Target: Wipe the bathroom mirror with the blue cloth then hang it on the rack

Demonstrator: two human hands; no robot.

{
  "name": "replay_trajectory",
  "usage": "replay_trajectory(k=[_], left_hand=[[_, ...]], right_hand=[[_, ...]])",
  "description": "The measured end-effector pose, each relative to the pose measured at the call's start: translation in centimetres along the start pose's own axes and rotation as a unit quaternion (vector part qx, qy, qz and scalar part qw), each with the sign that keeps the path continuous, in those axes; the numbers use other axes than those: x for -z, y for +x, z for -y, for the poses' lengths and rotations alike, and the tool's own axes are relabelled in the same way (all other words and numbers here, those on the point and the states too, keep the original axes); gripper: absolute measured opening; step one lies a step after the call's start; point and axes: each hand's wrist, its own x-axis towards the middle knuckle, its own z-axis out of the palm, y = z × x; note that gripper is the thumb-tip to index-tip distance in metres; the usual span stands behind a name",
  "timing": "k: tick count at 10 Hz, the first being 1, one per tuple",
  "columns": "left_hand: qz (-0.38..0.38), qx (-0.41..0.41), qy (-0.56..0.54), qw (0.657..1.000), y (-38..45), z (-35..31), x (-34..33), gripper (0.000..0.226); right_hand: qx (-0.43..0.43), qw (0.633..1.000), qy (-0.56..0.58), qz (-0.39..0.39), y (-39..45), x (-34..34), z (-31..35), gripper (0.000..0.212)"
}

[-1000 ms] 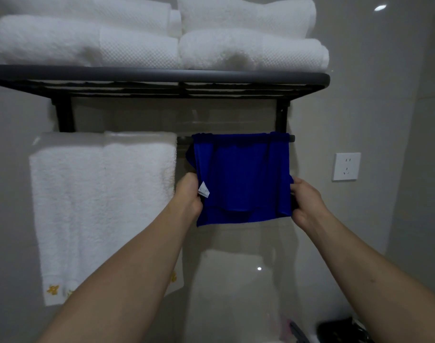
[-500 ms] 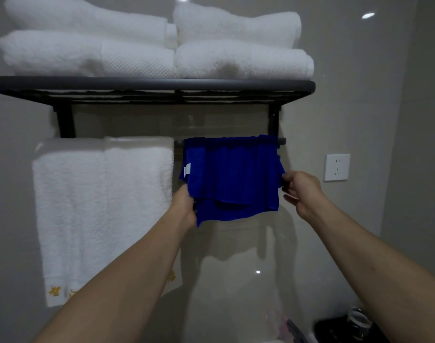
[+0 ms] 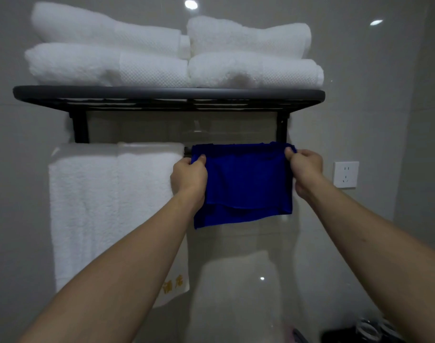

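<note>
Both hands hold the cloth (image 3: 246,184) on the rack (image 3: 166,95).

The cloth hangs folded over the rack's lower bar, right of a white towel (image 3: 112,206). The left hand (image 3: 189,175) has its grip closed on the cloth's upper left corner; the right hand (image 3: 305,169) pinches the upper right corner at the bar. Four folded towels (image 3: 176,53) lie on the shelf above; a socket (image 3: 346,174) is on the wall to the right.

Both hands moved up from lower side edges of hanging blue microfibre cloth (image 3: 246,184); left hand (image 3: 189,177) and right hand (image 3: 306,169) now pinch its top corners at black rack bar (image 3: 187,151)
</note>
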Motion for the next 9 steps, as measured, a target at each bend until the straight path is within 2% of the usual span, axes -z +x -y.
replay_trajectory(k=[1, 2, 3, 5, 6, 7, 9], left_hand=[[-0.005, 0.003, 0.011, 1.0, 0.6, 0.1, 0.1, 0.028], [-0.002, 0.012, 0.002, 1.0, 0.1, 0.7, -0.3, 0.026], [0.02, 0.018, -0.006, 1.0, -0.1, 1.2, -0.1, 0.029], [0.038, -0.021, 0.056, 0.998, -0.8, 2.3, 0.7, 0.037], [0.049, -0.042, 0.075, 0.995, -0.9, 2.9, 1.2, 0.019], [0.055, -0.051, 0.093, 0.993, -1.5, 2.9, 1.8, 0.011], [0.098, -0.044, 0.112, 0.988, -3.0, 3.8, 3.1, 0.012]], right_hand=[[-0.014, 0.999, -0.013, -0.042, 0.6, 1.7, 0.1, 0.013], [-0.046, 0.999, -0.016, 0.02, 0.3, 2.2, -0.4, 0.011], [-0.08, 0.993, -0.021, 0.082, -0.7, 2.2, -0.7, 0.033], [-0.047, 0.995, -0.075, 0.051, -1.3, 2.6, -1.5, 0.04], [-0.002, 0.987, -0.157, 0.028, -2.6, 2.3, -1.9, 0.058], [0.058, 0.966, -0.25, 0.025, -4.3, 2.1, -2.1, 0.069], [0.138, 0.895, -0.419, 0.066, -8.1, 2.0, -2.3, 0.075]])
